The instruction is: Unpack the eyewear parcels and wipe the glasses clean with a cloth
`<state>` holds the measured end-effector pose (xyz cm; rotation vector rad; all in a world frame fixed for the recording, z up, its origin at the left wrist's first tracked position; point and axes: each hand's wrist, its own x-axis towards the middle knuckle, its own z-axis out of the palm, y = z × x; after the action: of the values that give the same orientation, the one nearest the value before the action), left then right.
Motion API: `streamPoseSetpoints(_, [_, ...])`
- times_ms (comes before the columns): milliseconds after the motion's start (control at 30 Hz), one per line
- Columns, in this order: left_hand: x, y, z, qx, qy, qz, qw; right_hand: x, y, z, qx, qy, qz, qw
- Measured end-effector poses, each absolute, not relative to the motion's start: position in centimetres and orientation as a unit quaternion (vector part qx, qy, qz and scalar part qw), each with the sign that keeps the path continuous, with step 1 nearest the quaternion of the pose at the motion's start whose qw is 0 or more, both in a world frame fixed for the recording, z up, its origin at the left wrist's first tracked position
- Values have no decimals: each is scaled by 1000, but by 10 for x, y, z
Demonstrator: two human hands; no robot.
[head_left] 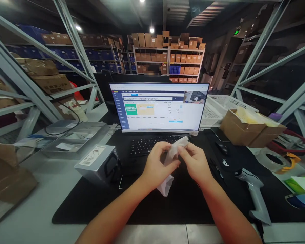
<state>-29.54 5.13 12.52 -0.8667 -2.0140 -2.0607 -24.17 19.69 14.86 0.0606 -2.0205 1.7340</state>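
Note:
A crumpled, whitish translucent wrapper (165, 186) hangs between my hands above the black desk mat (96, 206). My left hand (157, 162) is closed around its middle, thumb pointing right. At the upper end, my right hand (194, 161) pinches the wrapper between thumb and fingers. Whether anything lies inside the wrapper, I cannot tell. Just beyond my hands is a black keyboard (142, 145), partly covered by them. A grey box (96, 162) with a white label stands to the left of my left hand.
Behind the keyboard stands a lit monitor (159, 108). To the right are a mouse (221, 147), a barcode scanner (255, 196), a tape roll (271, 160) and a cardboard box (240, 130). A grey tray (66, 149) and brown package (10, 179) sit left.

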Motion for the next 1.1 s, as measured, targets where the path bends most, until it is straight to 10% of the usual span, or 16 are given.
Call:
streamPoseSetpoints(433, [-308,40,132,-395,-700,-592,58,-252,202,141,35,-790,573,217])
streamPoseSetpoints(767, [-322,45,119,-175,-585,-792,6,-260,239,153,-34,-513,833,207])
streamPoseSetpoints(1100, [-307,120,107,-689,-721,23,66,-274,342,142,-146,-495,690,507])
